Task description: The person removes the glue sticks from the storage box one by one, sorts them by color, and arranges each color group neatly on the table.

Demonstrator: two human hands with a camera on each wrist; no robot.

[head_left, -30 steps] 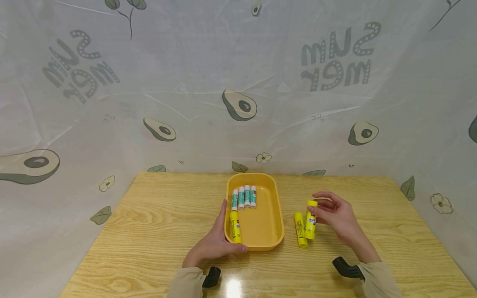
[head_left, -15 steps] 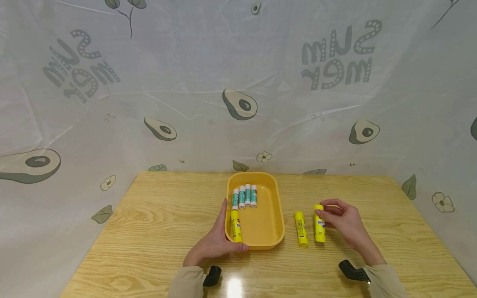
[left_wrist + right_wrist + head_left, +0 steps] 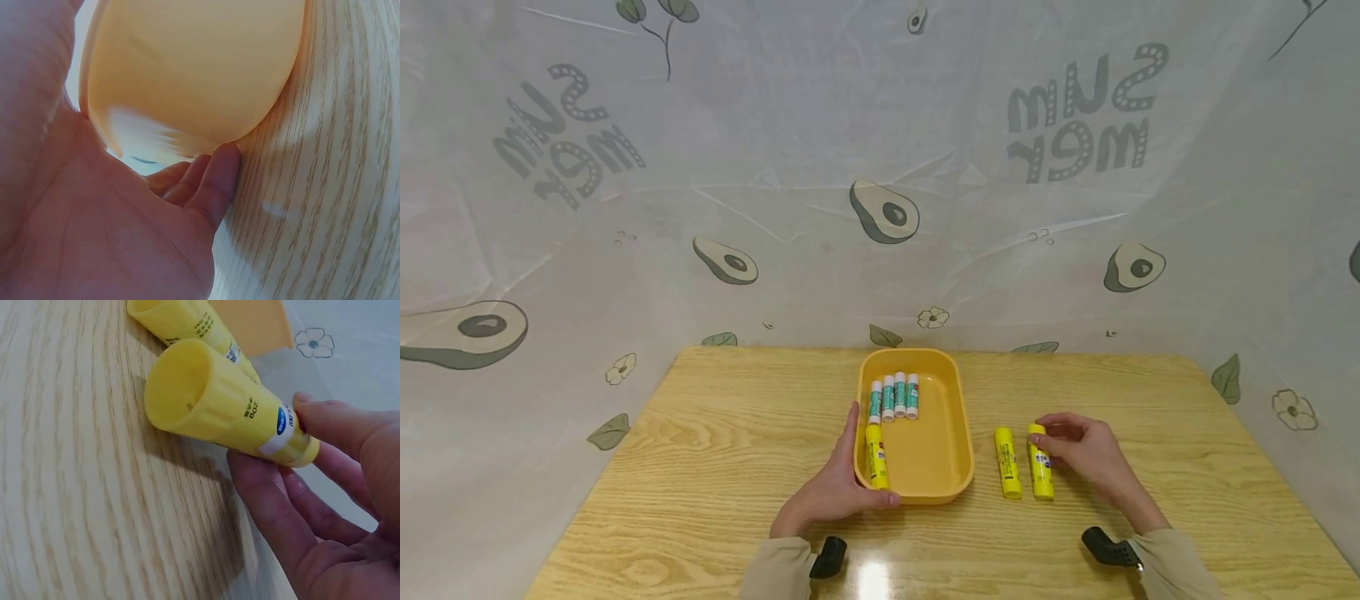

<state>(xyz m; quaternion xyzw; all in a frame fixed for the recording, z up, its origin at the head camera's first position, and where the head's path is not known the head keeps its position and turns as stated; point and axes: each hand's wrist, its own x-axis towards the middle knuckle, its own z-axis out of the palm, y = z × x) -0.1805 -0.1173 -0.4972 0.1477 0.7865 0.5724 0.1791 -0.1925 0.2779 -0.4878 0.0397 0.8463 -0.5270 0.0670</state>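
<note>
My left hand [image 3: 829, 493] holds the near-left corner of a yellow-orange plastic tray [image 3: 928, 457], thumb along the near wall and fingers against the left side. In the left wrist view, the fingertips [image 3: 224, 164] touch the tray's outer wall [image 3: 200, 69] by the tabletop. Right of the tray, my right hand [image 3: 1093, 457] pinches the far end of a yellow glue stick [image 3: 1041, 473] between thumb and fingers. Close beside it, a second yellow glue stick [image 3: 1008, 464] lies on the table. The right wrist view shows the held glue stick's [image 3: 234, 406] hollow end.
Inside the tray, several white-and-teal glue sticks [image 3: 900, 396] lie side by side at the far left. A yellow glue stick [image 3: 876, 457] lies nearer, along the left wall. Behind the wooden table [image 3: 737, 417] hangs a printed white sheet [image 3: 820, 283].
My right hand has moved the yellow glue stick right, away from the other one, then slightly back left and nearer. The left hand and tray stay in place.
</note>
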